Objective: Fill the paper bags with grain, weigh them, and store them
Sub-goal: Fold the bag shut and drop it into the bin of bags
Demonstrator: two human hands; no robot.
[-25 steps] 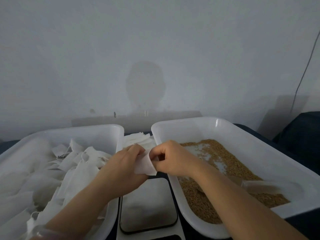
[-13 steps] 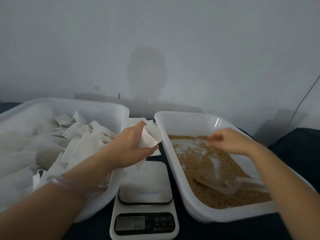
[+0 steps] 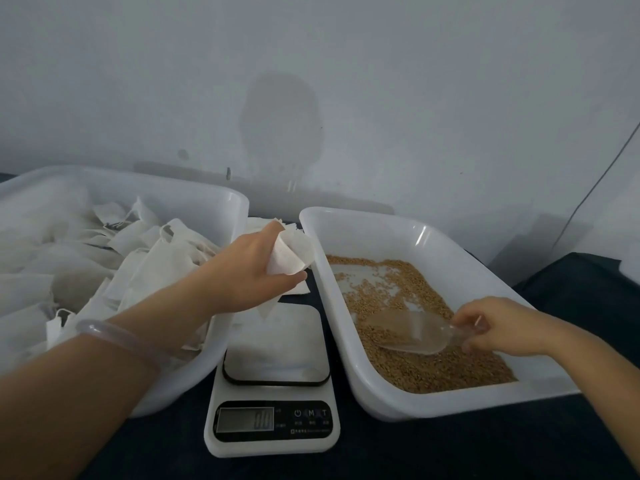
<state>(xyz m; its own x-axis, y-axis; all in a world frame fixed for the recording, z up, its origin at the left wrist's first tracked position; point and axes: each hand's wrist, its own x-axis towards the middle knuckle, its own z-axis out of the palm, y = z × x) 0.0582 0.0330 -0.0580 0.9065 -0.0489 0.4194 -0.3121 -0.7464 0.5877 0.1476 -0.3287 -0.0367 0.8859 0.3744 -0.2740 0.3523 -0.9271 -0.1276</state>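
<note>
Head, scale point(image 3: 275, 348) between bag tub point(image 3: 183, 382), grain tub point(image 3: 381, 237)

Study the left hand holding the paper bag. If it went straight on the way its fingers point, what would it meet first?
Probably the left rim of the grain tub, just beyond the paper bag that the left hand holds. Depth is unclear, so a higher hand would pass over it.

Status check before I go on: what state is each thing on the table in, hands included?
left hand: grips the paper bag.
paper bag: mouth open, held in the air.
right hand: fingers pinch the scoop handle.
scoop: lying on the grain.
grain tray: partly filled, bottom showing in patches.
scale: display lit, digits unreadable.
left tray: heaped with paper bags.
</note>
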